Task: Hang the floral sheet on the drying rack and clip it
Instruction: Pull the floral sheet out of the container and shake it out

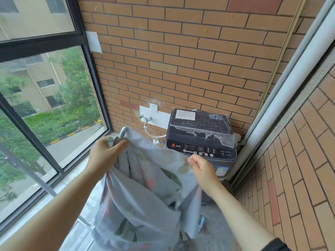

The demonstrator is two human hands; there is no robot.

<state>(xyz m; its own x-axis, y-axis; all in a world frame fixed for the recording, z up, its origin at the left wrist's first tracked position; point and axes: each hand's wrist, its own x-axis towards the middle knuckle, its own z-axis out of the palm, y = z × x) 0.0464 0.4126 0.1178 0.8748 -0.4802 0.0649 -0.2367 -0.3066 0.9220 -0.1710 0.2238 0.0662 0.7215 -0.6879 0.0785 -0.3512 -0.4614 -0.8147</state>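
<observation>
Currently holding up the floral sheet (145, 187) with both hands, its top edge sagging from one set of fingers to the other. Clamped round a bunched corner with the fingers (117, 144) of the left hand (106, 156), thumb pressed on top; just above and beyond those fingers, a loop of pale hem sticking up. Pinched along the top edge with the fingers (193, 161) of the right hand (204, 169), curled together on a thin fold of cloth. Below both sets of fingers, hanging in deep grey-blue folds printed with green leaves and pink blooms. Carried by the two grips; lower end out of view.

Just beyond the right fingers, and partly hidden by the cloth beneath them, a dark washing machine (201, 134) with torn plastic film on its lid and a row of buttons facing this way. Beyond the gap between the two sets of fingers, a tap (146, 119) on a white plate, with a white hose (154, 134) curving towards the machine and a wall socket (153, 107) just above. Further back, a brick wall (181, 60). Out to the left of the left fingers, a big dark-framed window (59, 109) with trees and a building outside. Low down, under the right fingers, a small pale-blue object (201, 222) beside the cloth's edge; cannot tell what.
</observation>
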